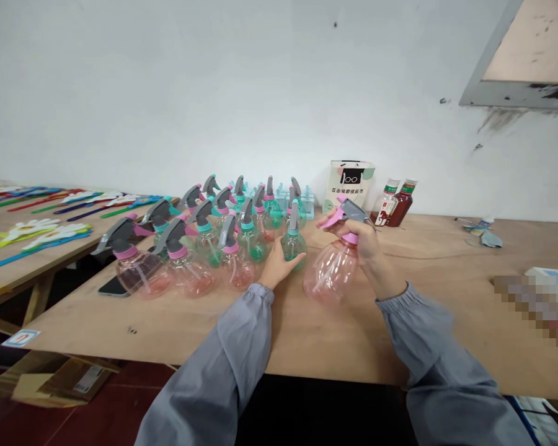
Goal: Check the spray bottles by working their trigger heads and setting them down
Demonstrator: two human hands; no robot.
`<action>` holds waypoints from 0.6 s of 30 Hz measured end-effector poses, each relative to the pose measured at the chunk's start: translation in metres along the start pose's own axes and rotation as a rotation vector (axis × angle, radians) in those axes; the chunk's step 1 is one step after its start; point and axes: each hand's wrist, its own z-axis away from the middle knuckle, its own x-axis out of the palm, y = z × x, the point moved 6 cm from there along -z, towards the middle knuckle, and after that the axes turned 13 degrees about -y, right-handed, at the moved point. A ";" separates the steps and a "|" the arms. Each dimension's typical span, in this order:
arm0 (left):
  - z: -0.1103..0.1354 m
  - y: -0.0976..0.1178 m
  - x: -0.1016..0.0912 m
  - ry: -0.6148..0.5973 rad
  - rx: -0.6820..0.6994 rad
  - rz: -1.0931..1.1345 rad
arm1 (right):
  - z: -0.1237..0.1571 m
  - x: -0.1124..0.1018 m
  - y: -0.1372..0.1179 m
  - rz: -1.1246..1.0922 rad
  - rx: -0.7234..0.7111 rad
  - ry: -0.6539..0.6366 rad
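My right hand is closed around the neck of a pink spray bottle with a grey and pink trigger head. That bottle tilts a little, its base close to the tabletop. My left hand curls around the body of a green spray bottle, its thumb across the front and its other fingers mostly hidden. To the left stand several more spray bottles in rows, among them a pink one near my left hand and another pink one at the left end.
Behind the bottles are pale turquoise plastic pieces. A printed box and two sauce bottles stand along the wall. A dark phone lies by the left bottles. Colourful flower-shaped strips cover the left table. A pixelated object lies far right.
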 end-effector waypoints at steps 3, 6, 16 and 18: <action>0.000 -0.001 0.001 -0.004 0.004 -0.009 | 0.000 -0.009 0.004 0.044 0.018 0.059; -0.001 -0.005 0.001 0.007 0.003 -0.006 | -0.001 -0.025 0.001 0.251 -0.019 0.083; -0.001 -0.003 0.004 -0.028 0.001 -0.009 | 0.055 -0.177 0.017 0.690 0.080 0.602; -0.001 -0.003 0.004 -0.031 -0.009 -0.006 | 0.068 -0.200 0.020 0.695 0.082 0.656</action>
